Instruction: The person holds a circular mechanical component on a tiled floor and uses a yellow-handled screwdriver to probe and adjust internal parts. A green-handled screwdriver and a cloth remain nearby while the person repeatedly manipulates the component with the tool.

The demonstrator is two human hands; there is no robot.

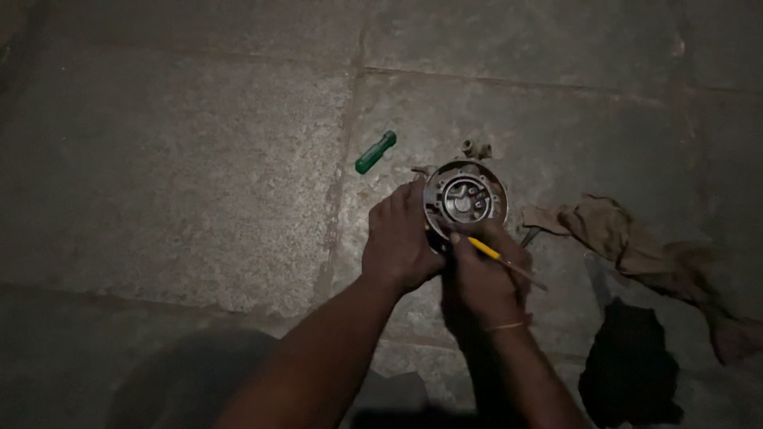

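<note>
Over the stone floor [183, 175], our left hand [401, 238] grips a round metal housing [465, 195] while our right hand [485, 278] clasps a yellow-handled tool [497, 256] beside its rim; a slip might gouge it.

Screwdriver [506, 260] tip behind round housing [465, 196]

Both my forearms are bare to the bottom edge of the view; no sleeve shows on either. My left hand [400, 238] carries no ring, band or glove. My right hand [483, 280] is ungloved too. A thin, pale metallic bangle [504, 326] circles my right wrist, seen as a narrow curved line. Light is dim, so finer detail cannot be made out.
</note>
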